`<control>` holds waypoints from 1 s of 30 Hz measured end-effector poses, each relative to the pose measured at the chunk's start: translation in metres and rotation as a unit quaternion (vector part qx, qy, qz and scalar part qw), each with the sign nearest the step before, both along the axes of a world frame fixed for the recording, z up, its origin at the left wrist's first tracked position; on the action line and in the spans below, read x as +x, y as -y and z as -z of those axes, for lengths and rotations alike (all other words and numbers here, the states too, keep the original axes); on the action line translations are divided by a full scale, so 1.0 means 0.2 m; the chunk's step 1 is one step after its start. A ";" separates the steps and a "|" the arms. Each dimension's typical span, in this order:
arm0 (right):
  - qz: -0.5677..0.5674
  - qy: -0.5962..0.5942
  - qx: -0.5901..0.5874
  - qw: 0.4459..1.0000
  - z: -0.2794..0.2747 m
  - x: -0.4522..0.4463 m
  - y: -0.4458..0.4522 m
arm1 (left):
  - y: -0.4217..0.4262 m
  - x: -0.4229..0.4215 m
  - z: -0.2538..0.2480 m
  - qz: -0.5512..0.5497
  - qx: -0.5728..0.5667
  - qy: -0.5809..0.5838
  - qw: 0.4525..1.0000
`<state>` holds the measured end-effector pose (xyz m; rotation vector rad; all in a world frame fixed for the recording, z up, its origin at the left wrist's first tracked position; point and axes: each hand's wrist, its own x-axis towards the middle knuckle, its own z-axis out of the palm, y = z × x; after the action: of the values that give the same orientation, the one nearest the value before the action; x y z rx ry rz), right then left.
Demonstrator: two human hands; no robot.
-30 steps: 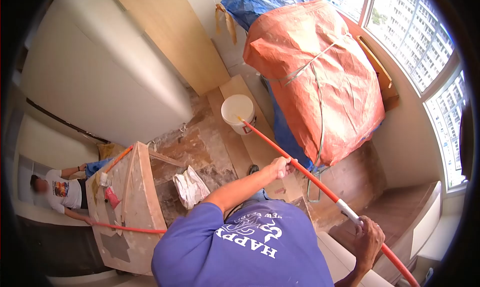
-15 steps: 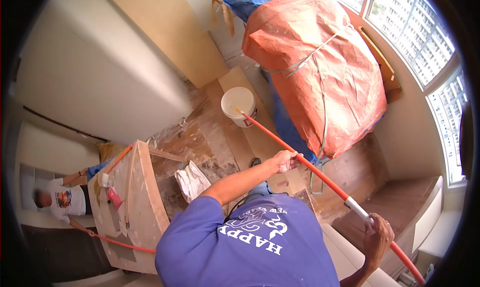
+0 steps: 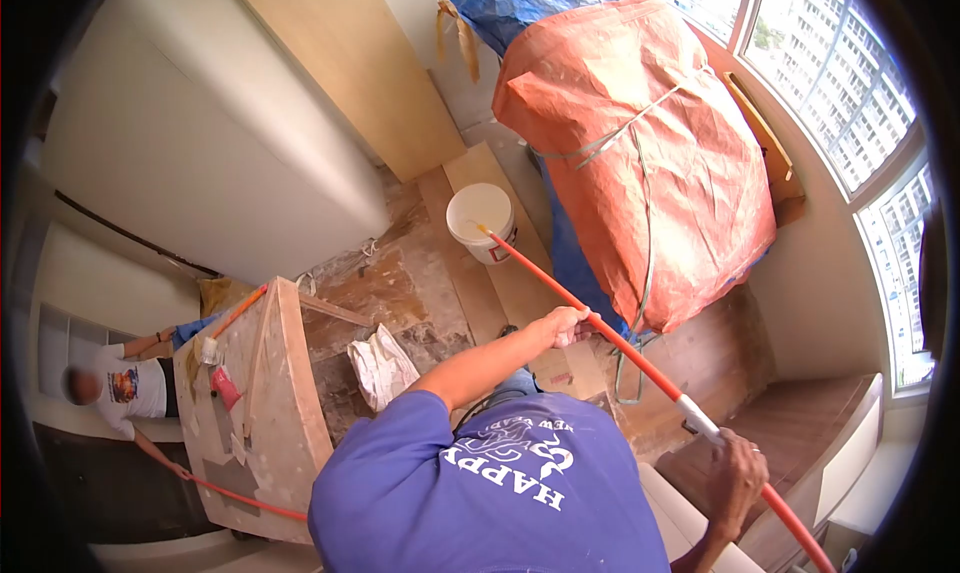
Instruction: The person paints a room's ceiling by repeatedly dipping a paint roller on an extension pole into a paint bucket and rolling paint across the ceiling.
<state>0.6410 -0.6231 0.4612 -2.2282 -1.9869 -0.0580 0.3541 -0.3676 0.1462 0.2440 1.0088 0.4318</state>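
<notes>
An orange-red pole [image 3: 650, 373] with a grey sleeve joint runs diagonally across the view. Its yellowish far end reaches into a white bucket [image 3: 467, 243] on the floor. My left hand [image 3: 563, 326] is closed around the middle of the pole, arm stretched forward. Farther back, just behind the sleeve joint, my right hand [image 3: 738, 470] grips it too, close to my right side. What the pole's tip touches inside the bucket is too small to make out.
Beyond the bucket stands a large bundle wrapped in orange tarpaulin [image 3: 640, 163]. A worktable [image 3: 240, 423] with tools is on the left; behind it a co-worker [image 3: 135, 388] holds another red pole [image 3: 250, 498]. A white sack [image 3: 382, 368] lies on the floor. Windows [image 3: 830, 73] line the right.
My right hand and the pole's near part have shifted slightly left. The whole view has moved a little. Both hands still hold the pole, and its far end stays at the bucket.
</notes>
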 end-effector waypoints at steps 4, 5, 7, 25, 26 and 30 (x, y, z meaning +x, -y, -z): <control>-0.054 0.039 0.047 0.997 -0.01 0.11 0.04 | 0.01 0.02 0.15 -0.012 0.013 0.084 0.996; -0.071 0.045 0.081 0.993 -0.05 0.16 0.03 | 0.03 0.03 -0.05 -0.002 0.033 0.092 0.995; -0.030 0.040 0.046 0.998 -0.28 0.20 0.09 | 0.01 0.05 0.05 -0.052 0.037 0.112 0.992; -0.087 0.166 0.279 0.942 -0.55 0.48 0.23 | -0.15 0.09 0.13 -0.069 0.002 0.091 0.993; -0.072 0.165 0.281 0.943 -0.56 0.52 0.24 | -0.15 0.10 0.13 -0.062 0.010 0.107 0.992; -0.018 0.163 0.311 0.936 -0.61 0.70 0.29 | -0.15 0.16 -0.04 -0.076 0.097 0.153 0.981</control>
<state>0.7811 -0.6803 0.5827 -1.8414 -1.7955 -0.9636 0.3859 -0.3374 0.1533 0.2658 0.6860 0.6870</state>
